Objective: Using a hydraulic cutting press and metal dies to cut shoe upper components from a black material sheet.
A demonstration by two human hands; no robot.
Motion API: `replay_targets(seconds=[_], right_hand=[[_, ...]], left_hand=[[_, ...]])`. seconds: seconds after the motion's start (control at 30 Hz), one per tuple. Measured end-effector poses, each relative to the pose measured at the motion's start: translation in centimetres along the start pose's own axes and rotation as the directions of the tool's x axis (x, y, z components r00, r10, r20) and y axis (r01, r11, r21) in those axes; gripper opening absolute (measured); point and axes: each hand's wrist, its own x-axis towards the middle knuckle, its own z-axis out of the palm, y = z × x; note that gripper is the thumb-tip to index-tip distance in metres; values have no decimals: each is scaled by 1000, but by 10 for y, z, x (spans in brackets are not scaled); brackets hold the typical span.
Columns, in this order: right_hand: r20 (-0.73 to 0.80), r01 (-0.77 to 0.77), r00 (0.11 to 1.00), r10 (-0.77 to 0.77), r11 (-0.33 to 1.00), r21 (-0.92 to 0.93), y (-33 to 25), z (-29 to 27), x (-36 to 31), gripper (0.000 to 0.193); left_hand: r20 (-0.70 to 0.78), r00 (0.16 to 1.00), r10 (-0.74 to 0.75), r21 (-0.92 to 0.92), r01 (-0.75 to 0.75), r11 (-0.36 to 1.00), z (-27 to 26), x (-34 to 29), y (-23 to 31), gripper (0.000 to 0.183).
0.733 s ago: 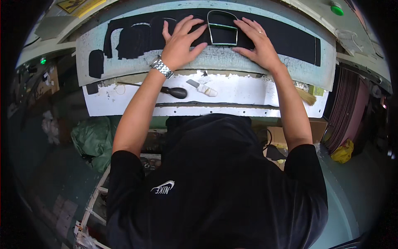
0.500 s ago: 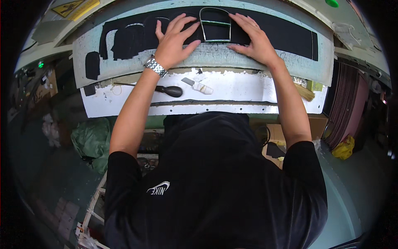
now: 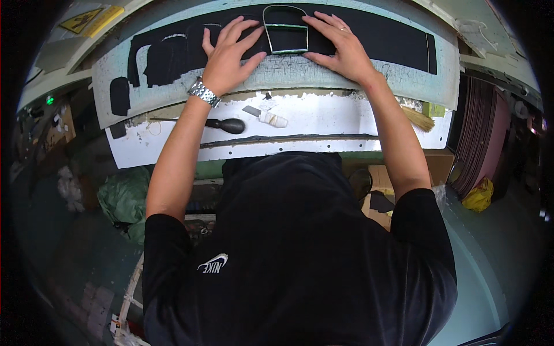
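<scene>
Arch-topped metal frame (image 3: 288,26) lies on our matte black sheet (image 3: 386,37) atop the scratched table (image 3: 323,72), between our left hand (image 3: 227,62) and right hand (image 3: 345,51); our fingers (image 3: 252,40) spread beside its thin walls, unclenched, though we cannot tell whether they touch.

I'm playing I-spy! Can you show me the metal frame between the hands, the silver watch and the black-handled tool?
Metal frame (image 3: 288,26), head view: on its crossbar.
Silver watch (image 3: 205,94), head view: on its metal band.
Black-handled tool (image 3: 232,126), head view: on the fat end of its handle.
</scene>
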Motion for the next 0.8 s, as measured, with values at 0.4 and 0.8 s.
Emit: replay_targets(seconds=[0.4,0.8], right_hand=[[-34,-41,999,40,999,-17,-4,0,-2,73],[-14,-19,1000,19,1000,8,-2,5,5,76]], left_hand=[[-6,1000,6,-1,-6,1000,3,0,-1,51],[11,1000,-14,28,13,1000,-4,-3,-5,52]])
